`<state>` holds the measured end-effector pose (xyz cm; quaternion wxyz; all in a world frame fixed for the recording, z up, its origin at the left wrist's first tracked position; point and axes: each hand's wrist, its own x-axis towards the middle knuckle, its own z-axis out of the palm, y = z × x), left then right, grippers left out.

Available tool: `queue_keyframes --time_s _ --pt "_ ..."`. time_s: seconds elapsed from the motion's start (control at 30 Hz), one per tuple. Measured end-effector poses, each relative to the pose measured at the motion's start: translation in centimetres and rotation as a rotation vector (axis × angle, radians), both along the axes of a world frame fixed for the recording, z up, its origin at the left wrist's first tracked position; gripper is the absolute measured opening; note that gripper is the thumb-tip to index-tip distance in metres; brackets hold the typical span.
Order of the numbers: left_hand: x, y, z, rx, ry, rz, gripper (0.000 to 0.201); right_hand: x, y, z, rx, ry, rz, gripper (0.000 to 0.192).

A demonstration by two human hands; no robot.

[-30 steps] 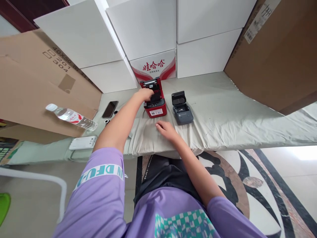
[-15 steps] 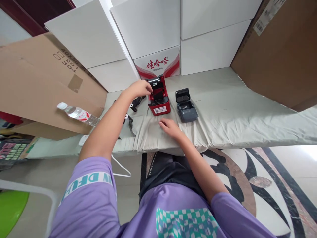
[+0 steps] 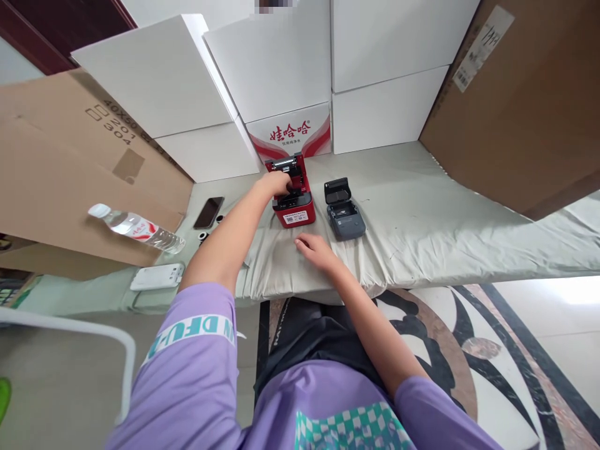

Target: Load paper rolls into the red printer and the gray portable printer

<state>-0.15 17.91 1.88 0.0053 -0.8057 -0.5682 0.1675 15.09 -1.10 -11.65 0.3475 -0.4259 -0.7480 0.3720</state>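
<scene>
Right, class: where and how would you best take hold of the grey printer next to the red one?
Grip the grey printer by its two long flanks, low on the body, coming from above at its near end. Its lid stands open at the far end and would probably swing. The right hand lies nearest; the red printer crowds the left.

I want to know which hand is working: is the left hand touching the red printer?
Touching. The head view shows the left hand resting its fingers on the open top of the red printer, with no gap.
</scene>
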Motion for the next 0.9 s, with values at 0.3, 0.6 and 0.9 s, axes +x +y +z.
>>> queue_keyframes --time_s 0.3,0.6,0.9 --pt "-0.3 -1.2 -0.1 0.070 0.039 -0.048 0.047 0.0 -0.1 0.2 0.004 -0.009 0.007 0.023" --pt "0.6 -0.9 0.4 -0.070 0.051 0.049 0.049 0.0 -0.4 0.7 -0.007 -0.021 -0.002 0.022" --pt "0.3 -1.2 1.2 -0.072 -0.015 -0.007 0.053 0.0 -0.3 0.4 0.005 -0.012 0.002 0.025"
